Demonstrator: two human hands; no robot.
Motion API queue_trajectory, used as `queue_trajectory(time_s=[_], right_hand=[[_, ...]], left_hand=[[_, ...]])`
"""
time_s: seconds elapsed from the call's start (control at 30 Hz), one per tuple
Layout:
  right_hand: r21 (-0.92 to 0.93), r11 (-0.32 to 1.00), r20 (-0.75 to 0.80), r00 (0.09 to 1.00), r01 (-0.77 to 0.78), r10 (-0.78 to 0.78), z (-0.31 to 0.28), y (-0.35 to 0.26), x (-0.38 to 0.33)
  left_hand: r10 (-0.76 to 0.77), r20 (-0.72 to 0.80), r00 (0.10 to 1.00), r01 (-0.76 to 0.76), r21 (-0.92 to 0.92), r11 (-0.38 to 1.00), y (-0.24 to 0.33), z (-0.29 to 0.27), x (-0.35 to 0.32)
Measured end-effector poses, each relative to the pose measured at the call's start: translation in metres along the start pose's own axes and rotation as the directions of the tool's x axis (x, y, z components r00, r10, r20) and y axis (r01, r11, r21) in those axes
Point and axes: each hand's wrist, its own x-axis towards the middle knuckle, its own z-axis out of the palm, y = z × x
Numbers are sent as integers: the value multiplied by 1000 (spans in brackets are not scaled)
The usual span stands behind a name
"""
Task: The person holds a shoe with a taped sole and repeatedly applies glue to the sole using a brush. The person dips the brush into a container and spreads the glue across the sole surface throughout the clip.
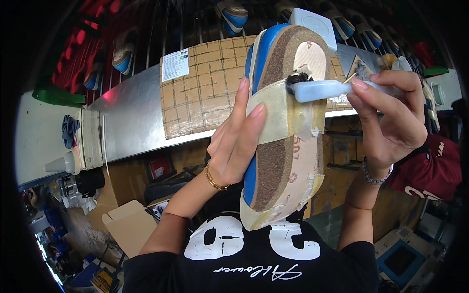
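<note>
My left hand (232, 146) grips a shoe upper (267, 171) stretched over its form, tilted up with the underside facing me. Its underside shows a brown border, a pale inner board and yellowed edges, with blue along the side. A cream band crosses its middle, and my left fingers press against that band. Between the fingertips of my right hand (395, 117) is a glue brush (322, 91) with a pale blue handle. Its dark bristles touch the underside just above the band.
Behind the shoe, a gridded cardboard sheet (205, 93) lies on a metal bench (132, 127). A white box-shaped device (312, 24) stands beyond. More blue-sided shoes (233, 17) hang along a rack. An open carton (129, 224) sits low left; maroon cloth (430, 168) is at right.
</note>
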Motion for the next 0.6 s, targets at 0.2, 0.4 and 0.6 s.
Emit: queue_trajectory(time_s=[0.2,0.4,0.6], right_hand=[[64,997,59,997,-45,41,-1,0,1],[131,987,140,987,-97,78,-5,5,0],[167,979,186,979,-113,82,-8,3,-4]], left_hand=[[22,-42,999,-22,-4,1000,-1,1,1],[63,-110,992,-64,-5,998,-2,1,2],[138,-192,972,-136,24,990,-5,0,3]])
